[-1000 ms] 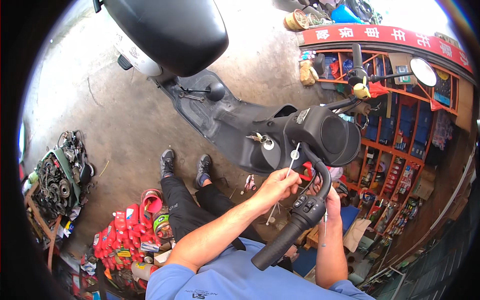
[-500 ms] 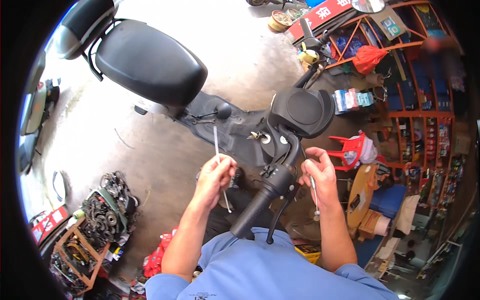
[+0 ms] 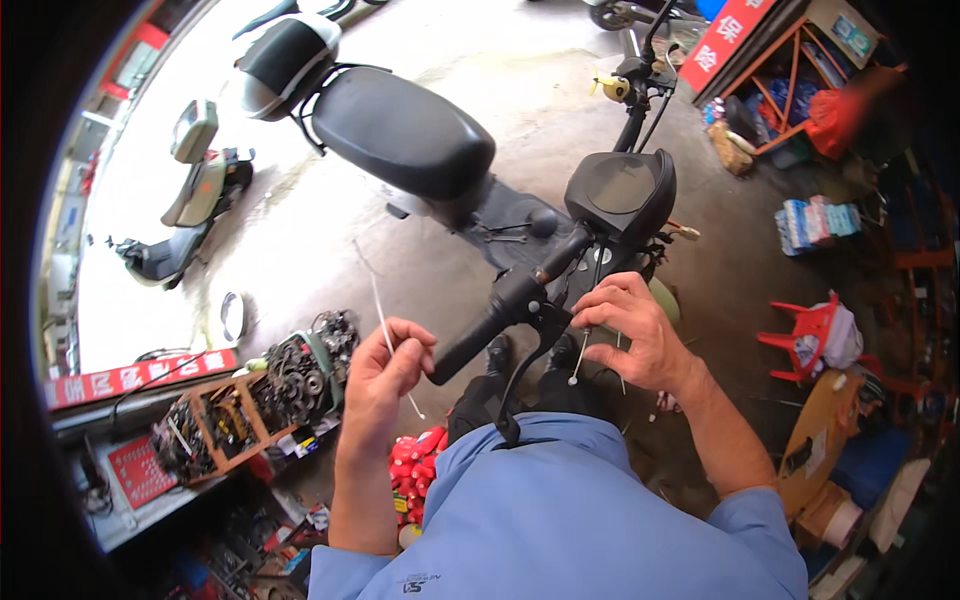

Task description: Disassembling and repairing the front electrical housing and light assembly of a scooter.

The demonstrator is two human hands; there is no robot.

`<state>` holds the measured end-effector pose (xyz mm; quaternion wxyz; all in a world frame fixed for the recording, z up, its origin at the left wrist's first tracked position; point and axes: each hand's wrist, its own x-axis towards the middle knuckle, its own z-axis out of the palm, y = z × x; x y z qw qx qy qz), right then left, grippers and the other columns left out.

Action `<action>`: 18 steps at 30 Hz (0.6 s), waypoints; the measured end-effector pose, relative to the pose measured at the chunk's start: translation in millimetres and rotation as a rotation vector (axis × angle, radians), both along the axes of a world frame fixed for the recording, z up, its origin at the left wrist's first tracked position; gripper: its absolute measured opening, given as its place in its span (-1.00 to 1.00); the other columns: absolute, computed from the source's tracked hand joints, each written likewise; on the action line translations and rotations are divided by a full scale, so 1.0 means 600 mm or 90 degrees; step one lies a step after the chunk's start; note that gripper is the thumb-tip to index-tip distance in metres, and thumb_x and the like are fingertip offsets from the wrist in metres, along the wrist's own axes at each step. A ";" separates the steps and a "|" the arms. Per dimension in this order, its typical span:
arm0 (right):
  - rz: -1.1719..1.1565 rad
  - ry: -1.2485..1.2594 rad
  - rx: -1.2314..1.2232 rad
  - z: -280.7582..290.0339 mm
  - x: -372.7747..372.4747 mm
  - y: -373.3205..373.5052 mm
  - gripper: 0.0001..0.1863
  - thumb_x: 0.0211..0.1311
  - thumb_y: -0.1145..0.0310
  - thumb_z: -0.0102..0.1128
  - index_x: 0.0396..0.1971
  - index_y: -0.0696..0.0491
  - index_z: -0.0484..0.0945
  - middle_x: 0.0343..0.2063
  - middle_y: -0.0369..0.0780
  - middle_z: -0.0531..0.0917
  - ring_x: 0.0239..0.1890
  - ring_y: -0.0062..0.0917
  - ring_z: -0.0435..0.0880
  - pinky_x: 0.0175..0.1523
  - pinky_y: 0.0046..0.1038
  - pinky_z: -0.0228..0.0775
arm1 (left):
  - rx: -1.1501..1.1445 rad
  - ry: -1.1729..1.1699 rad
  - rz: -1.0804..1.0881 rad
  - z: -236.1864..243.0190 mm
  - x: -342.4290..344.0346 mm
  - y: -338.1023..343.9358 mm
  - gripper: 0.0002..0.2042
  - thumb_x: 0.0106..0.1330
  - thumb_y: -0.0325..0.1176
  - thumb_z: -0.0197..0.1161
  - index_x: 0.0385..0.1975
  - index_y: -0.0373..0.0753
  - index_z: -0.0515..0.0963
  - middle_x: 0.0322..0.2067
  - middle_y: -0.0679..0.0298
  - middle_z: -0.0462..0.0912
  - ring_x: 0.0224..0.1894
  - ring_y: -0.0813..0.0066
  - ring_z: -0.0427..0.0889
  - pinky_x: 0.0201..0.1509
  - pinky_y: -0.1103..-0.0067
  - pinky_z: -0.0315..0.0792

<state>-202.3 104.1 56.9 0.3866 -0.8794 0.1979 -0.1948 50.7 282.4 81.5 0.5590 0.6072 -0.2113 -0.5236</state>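
My left hand [image 3: 392,370] grips a thin white cable tie [image 3: 380,310], whose length sticks up beyond my fingers and down to a small head below. It is beside the left handlebar grip [image 3: 467,348] of the black scooter [image 3: 400,130]. My right hand [image 3: 640,335] is right of the brake lever [image 3: 530,365], fingers loosely curled and apart, against or beside a thin hanging cable with an end nipple [image 3: 573,380]; contact is unclear. The dashboard housing [image 3: 612,195] sits above it.
Another scooter [image 3: 185,235] stands at left. Metal parts [image 3: 305,375] fill a lower-left bench, near red packages [image 3: 410,465]. Orange shelving [image 3: 775,110], stacked packs [image 3: 815,222], a red stool [image 3: 805,325] and a wooden board [image 3: 815,430] line the right side.
My view has shifted, bringing another scooter into sight. My left hand moved left, away from the handlebar's middle, with the tie. My right hand rose to the brake lever, fingers loosening.
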 end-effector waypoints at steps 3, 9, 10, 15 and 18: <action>0.078 -0.062 -0.040 -0.015 -0.023 -0.012 -0.67 -0.28 0.35 0.42 -0.40 0.02 0.56 -0.26 -0.31 0.57 -0.07 -0.35 0.44 0.02 -0.34 0.29 | 0.024 -0.121 -0.021 0.000 -0.076 0.023 -0.88 0.29 -0.42 0.07 -0.27 -0.29 0.51 -0.50 0.41 0.51 -0.56 0.83 0.28 -0.52 0.80 0.11; 0.119 -0.098 -0.071 -0.057 -0.061 0.001 -0.80 -0.18 0.33 0.37 -0.58 0.00 0.49 -0.43 -0.32 0.51 -0.20 -0.43 0.46 -0.16 -0.40 0.20 | 0.097 -0.328 0.005 -0.061 -0.197 0.027 -0.78 0.28 -0.43 0.11 -0.11 -0.32 0.47 -0.29 0.39 0.48 -0.35 0.74 0.38 -0.22 0.76 0.28; 0.109 -0.102 -0.076 -0.065 -0.066 0.006 -0.81 -0.16 0.33 0.35 -0.60 0.00 0.49 -0.47 -0.31 0.48 -0.23 -0.44 0.45 -0.17 -0.41 0.17 | 0.058 -0.335 0.010 -0.071 -0.203 0.023 -0.71 0.28 -0.41 0.12 -0.02 -0.33 0.44 -0.26 0.39 0.47 -0.31 0.74 0.35 -0.18 0.75 0.26; -0.002 -0.146 -0.044 -0.101 -0.071 0.040 -0.84 -0.17 0.36 0.32 -0.60 0.00 0.48 -0.51 -0.30 0.47 -0.29 -0.44 0.44 -0.20 -0.41 0.17 | 0.068 -0.330 -0.042 -0.099 -0.202 -0.023 -0.69 0.32 -0.28 0.07 -0.05 -0.36 0.46 -0.24 0.27 0.56 -0.38 0.69 0.37 -0.31 0.71 0.30; -0.118 -0.202 -0.065 -0.114 -0.064 0.057 -0.89 -0.13 0.39 0.26 -0.61 0.00 0.49 -0.56 -0.31 0.46 -0.34 -0.42 0.44 -0.21 -0.40 0.18 | 0.116 -0.084 -0.071 -0.100 -0.198 -0.054 -0.68 0.36 -0.16 0.04 -0.10 -0.28 0.50 -0.44 0.41 0.53 -0.55 0.77 0.28 -0.51 0.78 0.09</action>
